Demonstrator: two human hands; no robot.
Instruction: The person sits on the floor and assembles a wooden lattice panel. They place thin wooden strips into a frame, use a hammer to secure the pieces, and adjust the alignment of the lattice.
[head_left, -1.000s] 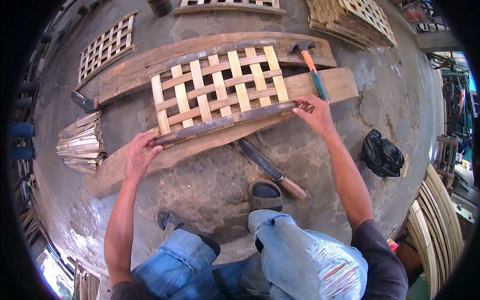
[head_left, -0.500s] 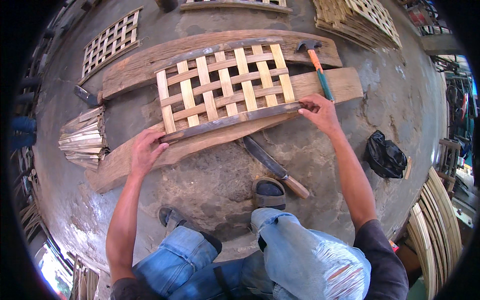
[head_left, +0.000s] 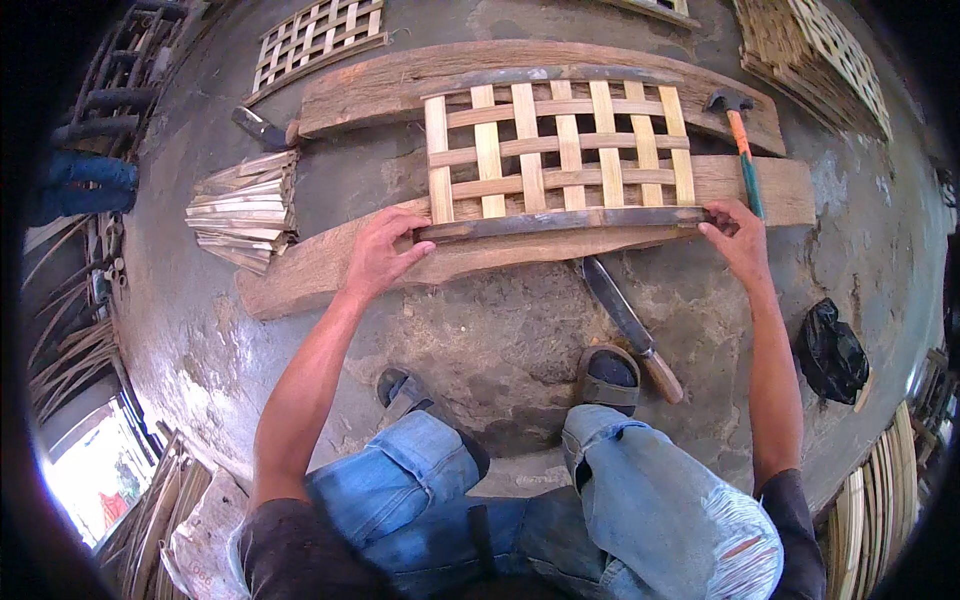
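A woven lattice panel (head_left: 604,145) of pale flat strips lies across two rough wooden planks. Along its near side runs a dark rail (head_left: 560,220). My left hand (head_left: 385,252) grips the rail's left end between thumb and fingers. At the opposite end, my right hand (head_left: 738,240) pinches the same rail, its fingertips partly hidden. Just beyond the right hand, a claw hammer (head_left: 740,140) with an orange and green handle rests across the planks. A large wooden-handled knife (head_left: 615,300) lies on the floor, its tip by the near plank (head_left: 330,255).
The far plank (head_left: 360,90) lies behind the panel. A bundle of split strips (head_left: 240,215) and a dark-bladed tool (head_left: 260,128) are at left. Another lattice (head_left: 320,40) lies far left, stacked panels (head_left: 800,70) far right. A black plastic bag (head_left: 833,352) sits at right.
The view has turned, so the panel, planks and tools appear farther right and the panel's rail looks more level. Both hands still hold the rail's ends.
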